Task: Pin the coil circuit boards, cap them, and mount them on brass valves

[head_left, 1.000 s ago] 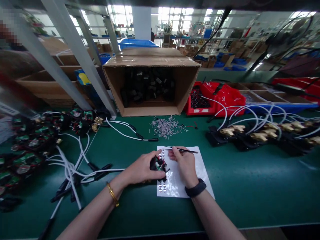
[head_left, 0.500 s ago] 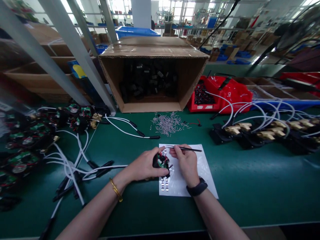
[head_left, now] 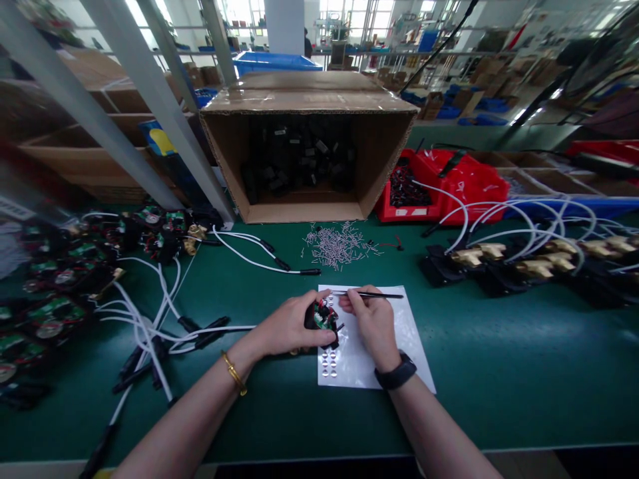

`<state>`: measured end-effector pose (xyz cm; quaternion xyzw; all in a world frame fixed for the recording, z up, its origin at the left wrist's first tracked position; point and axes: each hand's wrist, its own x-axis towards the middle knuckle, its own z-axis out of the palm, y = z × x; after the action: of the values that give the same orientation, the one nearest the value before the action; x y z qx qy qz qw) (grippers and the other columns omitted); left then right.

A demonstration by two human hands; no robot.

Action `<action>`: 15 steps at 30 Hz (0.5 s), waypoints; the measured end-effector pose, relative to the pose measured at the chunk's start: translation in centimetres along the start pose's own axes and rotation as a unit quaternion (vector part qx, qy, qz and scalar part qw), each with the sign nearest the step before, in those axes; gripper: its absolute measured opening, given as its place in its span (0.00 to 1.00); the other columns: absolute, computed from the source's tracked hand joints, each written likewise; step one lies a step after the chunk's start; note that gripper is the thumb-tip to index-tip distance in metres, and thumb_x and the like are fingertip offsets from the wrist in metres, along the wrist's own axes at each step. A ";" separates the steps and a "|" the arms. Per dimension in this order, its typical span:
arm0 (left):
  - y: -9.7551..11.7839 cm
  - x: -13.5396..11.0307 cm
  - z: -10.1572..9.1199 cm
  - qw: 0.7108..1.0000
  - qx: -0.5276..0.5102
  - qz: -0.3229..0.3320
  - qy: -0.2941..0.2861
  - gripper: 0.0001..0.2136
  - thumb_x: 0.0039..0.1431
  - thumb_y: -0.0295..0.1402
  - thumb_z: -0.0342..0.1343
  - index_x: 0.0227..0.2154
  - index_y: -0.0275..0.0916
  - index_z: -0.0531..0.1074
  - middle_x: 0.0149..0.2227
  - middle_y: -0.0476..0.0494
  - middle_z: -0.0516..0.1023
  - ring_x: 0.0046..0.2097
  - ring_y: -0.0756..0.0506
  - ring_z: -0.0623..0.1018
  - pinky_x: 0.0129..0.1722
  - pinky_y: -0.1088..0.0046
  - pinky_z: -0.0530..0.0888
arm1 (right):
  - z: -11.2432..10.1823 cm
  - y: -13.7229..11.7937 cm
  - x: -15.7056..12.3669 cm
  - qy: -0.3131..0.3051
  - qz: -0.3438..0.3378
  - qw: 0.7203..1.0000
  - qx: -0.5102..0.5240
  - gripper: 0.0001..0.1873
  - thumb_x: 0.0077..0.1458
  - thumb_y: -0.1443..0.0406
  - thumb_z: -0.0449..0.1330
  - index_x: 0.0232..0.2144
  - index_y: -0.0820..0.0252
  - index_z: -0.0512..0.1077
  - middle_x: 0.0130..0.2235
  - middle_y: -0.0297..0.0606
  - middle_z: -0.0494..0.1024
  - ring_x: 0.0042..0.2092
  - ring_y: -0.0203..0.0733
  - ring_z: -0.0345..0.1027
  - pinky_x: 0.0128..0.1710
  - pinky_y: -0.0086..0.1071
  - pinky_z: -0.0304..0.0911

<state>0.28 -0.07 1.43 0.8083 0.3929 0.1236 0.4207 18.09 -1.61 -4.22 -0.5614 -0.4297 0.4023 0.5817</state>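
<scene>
Left hand [head_left: 289, 327] clenched round small black part [head_left: 323, 318]; right hand [head_left: 372, 326] pinching tweezers [head_left: 369, 295].

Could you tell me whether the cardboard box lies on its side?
Yes, the cardboard box lies on its side, its open mouth facing the camera.

One view only, worn on the head, looking forward and down over the green bench [head_left: 499, 372] from close above; both forearms run in from the bottom edge, the open cardboard box [head_left: 307, 106] sits straight ahead, factory shelving stretches far behind, edges bend wide
</scene>
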 end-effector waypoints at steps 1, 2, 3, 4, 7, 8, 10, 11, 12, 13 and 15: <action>0.0 0.0 0.0 1.000 0.002 -0.001 0.000 0.34 0.49 0.51 0.55 0.56 0.40 0.56 0.47 0.44 0.68 0.44 0.46 0.68 0.43 0.69 0.65 | 0.1 0.1 0.0 0.006 -0.002 1.000 0.001 0.21 0.51 0.52 0.58 0.31 0.68 0.66 0.29 0.44 0.74 0.31 0.40 0.70 0.34 0.32 0.68; -0.1 0.1 0.0 1.000 0.004 -0.001 -0.001 0.34 0.49 0.51 0.55 0.56 0.40 0.56 0.47 0.44 0.67 0.44 0.46 0.68 0.43 0.69 0.65 | 0.1 0.2 -0.1 0.011 -0.004 1.000 0.004 0.21 0.51 0.52 0.58 0.31 0.68 0.66 0.29 0.44 0.74 0.31 0.40 0.70 0.34 0.32 0.68; -0.1 0.1 0.0 1.000 0.005 -0.002 -0.001 0.34 0.50 0.51 0.55 0.56 0.40 0.55 0.47 0.44 0.68 0.44 0.46 0.69 0.43 0.69 0.65 | 0.2 0.2 -0.1 0.016 -0.006 1.000 0.007 0.21 0.51 0.52 0.58 0.31 0.68 0.66 0.29 0.44 0.74 0.31 0.40 0.70 0.34 0.32 0.68; -0.1 0.1 0.0 1.000 0.007 -0.002 -0.001 0.34 0.50 0.51 0.55 0.56 0.40 0.55 0.47 0.45 0.68 0.44 0.46 0.69 0.43 0.69 0.65 | 0.2 0.3 -0.1 0.018 -0.007 1.000 0.010 0.21 0.51 0.53 0.58 0.32 0.68 0.66 0.29 0.44 0.74 0.31 0.40 0.70 0.34 0.32 0.68; 0.1 0.0 0.1 1.000 0.007 -0.004 -0.002 0.34 0.50 0.51 0.55 0.56 0.40 0.55 0.47 0.45 0.68 0.44 0.46 0.69 0.42 0.69 0.65 | 0.2 0.3 -0.2 0.017 -0.009 1.000 0.020 0.21 0.51 0.53 0.58 0.33 0.69 0.66 0.29 0.45 0.74 0.31 0.40 0.70 0.34 0.32 0.69; 0.1 0.0 0.1 1.000 0.009 -0.002 -0.002 0.34 0.50 0.51 0.55 0.56 0.40 0.56 0.47 0.45 0.68 0.44 0.46 0.69 0.42 0.69 0.65 | 0.2 0.3 -0.2 0.017 -0.010 1.000 0.022 0.21 0.51 0.53 0.58 0.33 0.69 0.66 0.29 0.45 0.74 0.31 0.40 0.70 0.34 0.32 0.69; 0.1 -0.1 0.2 1.000 0.016 0.003 0.001 0.33 0.50 0.51 0.55 0.56 0.39 0.56 0.47 0.44 0.68 0.44 0.46 0.69 0.43 0.69 0.65 | 0.2 0.3 -0.1 0.019 -0.009 0.999 0.025 0.21 0.52 0.54 0.58 0.33 0.69 0.65 0.29 0.45 0.74 0.31 0.40 0.70 0.33 0.32 0.69; 0.1 -0.1 0.2 1.000 0.019 0.006 0.002 0.33 0.50 0.51 0.55 0.55 0.39 0.56 0.47 0.44 0.68 0.44 0.46 0.69 0.43 0.68 0.65 | 0.2 0.3 -0.1 0.020 -0.008 0.999 0.026 0.20 0.52 0.54 0.58 0.33 0.69 0.65 0.29 0.45 0.74 0.31 0.40 0.70 0.34 0.32 0.69; 0.1 -0.1 0.2 1.000 0.021 0.008 0.004 0.33 0.49 0.51 0.55 0.55 0.39 0.56 0.47 0.44 0.68 0.44 0.45 0.69 0.43 0.68 0.65 | 0.2 0.4 -0.1 0.020 -0.008 0.999 0.029 0.20 0.52 0.54 0.57 0.33 0.69 0.65 0.29 0.45 0.74 0.31 0.40 0.71 0.34 0.32 0.69; 0.1 0.0 0.2 1.000 0.020 0.008 0.004 0.33 0.50 0.51 0.55 0.55 0.39 0.57 0.47 0.44 0.68 0.44 0.45 0.69 0.43 0.68 0.65 | 0.2 0.4 0.0 0.021 -0.008 0.999 0.032 0.20 0.53 0.54 0.57 0.34 0.69 0.65 0.29 0.45 0.74 0.32 0.40 0.71 0.34 0.32 0.69; 0.0 0.0 0.2 1.000 0.014 0.006 0.000 0.33 0.50 0.51 0.55 0.55 0.39 0.56 0.47 0.44 0.68 0.43 0.46 0.69 0.43 0.69 0.65 | 0.3 0.6 0.1 0.024 -0.013 0.999 0.035 0.20 0.54 0.54 0.56 0.34 0.69 0.65 0.30 0.45 0.74 0.32 0.40 0.70 0.34 0.33 0.69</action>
<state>0.42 -0.23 1.33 0.8166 0.3895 0.1206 0.4086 17.86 -1.44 -4.86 -0.5448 -0.4086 0.3961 0.6158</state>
